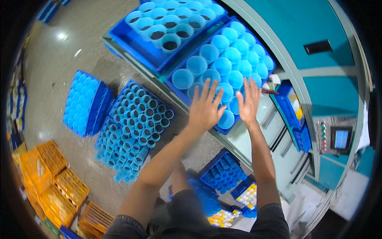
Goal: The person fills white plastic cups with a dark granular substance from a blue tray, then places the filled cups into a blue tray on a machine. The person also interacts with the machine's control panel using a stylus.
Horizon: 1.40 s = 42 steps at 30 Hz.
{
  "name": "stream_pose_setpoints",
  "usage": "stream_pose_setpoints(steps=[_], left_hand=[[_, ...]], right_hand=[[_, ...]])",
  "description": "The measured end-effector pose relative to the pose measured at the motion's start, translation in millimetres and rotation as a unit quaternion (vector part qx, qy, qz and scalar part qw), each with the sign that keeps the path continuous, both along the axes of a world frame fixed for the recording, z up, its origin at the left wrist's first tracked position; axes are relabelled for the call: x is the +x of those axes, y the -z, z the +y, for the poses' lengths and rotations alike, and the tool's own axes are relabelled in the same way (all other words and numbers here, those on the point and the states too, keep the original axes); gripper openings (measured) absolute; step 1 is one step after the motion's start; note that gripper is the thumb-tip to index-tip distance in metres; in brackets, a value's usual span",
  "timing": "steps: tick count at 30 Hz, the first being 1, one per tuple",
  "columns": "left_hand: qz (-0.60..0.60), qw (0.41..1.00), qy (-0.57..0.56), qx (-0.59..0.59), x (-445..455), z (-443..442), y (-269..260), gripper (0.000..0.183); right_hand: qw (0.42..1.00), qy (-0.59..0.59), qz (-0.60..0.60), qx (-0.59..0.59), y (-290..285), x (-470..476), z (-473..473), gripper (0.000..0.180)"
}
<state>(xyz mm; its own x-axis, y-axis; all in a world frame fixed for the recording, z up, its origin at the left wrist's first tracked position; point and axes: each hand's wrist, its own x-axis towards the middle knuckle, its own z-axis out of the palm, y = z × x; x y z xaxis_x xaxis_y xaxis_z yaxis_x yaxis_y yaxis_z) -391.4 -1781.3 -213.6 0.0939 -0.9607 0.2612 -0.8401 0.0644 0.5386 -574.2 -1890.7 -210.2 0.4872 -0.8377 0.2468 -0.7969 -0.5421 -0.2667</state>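
Note:
My left hand [204, 109] lies palm down with fingers spread over the near end of a blue plastic crate [179, 95] on the machine's bench. Light-blue plastic cups [222, 65] stand in rows inside it, mouths up. Over the same end, nearer the machine, is my right hand [249, 103], its fingers apart and pointing away from me. Neither hand holds anything; whether the palms rest on the rims I cannot tell. Beyond this crate sits a second blue crate [134, 49], its blue cups [170, 43] holding dark material at the bottom.
On the floor at left are stacked blue crates [97, 119] of cups and two crates of blue tubes [131, 119]. Orange plastic crates [56, 200] stand at lower left. White and yellow caps [247, 195] fill a bin by my legs. A control panel [340, 139] is at right.

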Motion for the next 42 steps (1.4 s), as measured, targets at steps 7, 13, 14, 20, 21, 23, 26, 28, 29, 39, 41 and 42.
stream_pose_setpoints(steps=[7,13,14,20,21,23,26,28,29,39,41,42], left_hand=[[-0.003,0.999,-0.022,0.026,-8,2,10,0.061],[0.004,0.999,-0.015,0.033,-9,3,14,0.063],[0.009,0.999,-0.018,0.025,-7,4,11,0.065],[0.124,0.970,-0.162,-0.129,62,-26,-33,0.070],[0.074,0.965,-0.219,-0.122,84,-43,-40,0.065],[-0.002,0.953,-0.287,-0.099,124,-85,-53,0.059],[-0.019,0.954,-0.295,0.054,159,-134,-56,0.044],[-0.007,0.934,-0.302,0.192,166,-153,-46,0.033],[0.002,0.929,-0.322,0.184,166,-160,-39,0.029],[0.158,0.890,-0.424,0.066,164,-166,-26,0.012],[0.214,0.897,-0.386,0.014,173,-134,-52,0.011],[0.232,0.894,-0.383,-0.023,177,-114,-66,0.013]], right_hand=[[0.999,-0.019,0.025,-0.009,30,-13,-5,0.056],[0.999,-0.026,0.027,0.003,31,-12,-6,0.057],[0.999,-0.031,0.031,0.007,29,-10,-4,0.057],[0.998,-0.048,-0.049,0.008,-26,32,-24,0.055],[0.995,-0.062,-0.073,0.033,-44,44,-37,0.053],[0.984,-0.108,-0.117,0.083,-70,88,-78,0.049],[0.975,-0.214,-0.059,0.027,-80,171,-150,0.049],[0.960,-0.275,-0.019,0.039,-69,217,-193,0.057],[0.955,-0.287,0.027,0.063,-61,232,-209,0.052],[0.932,-0.321,0.084,0.143,-53,276,-231,0.036],[0.941,-0.312,0.082,0.103,-93,272,-204,0.035],[0.947,-0.303,0.066,0.084,-113,271,-186,0.037]])
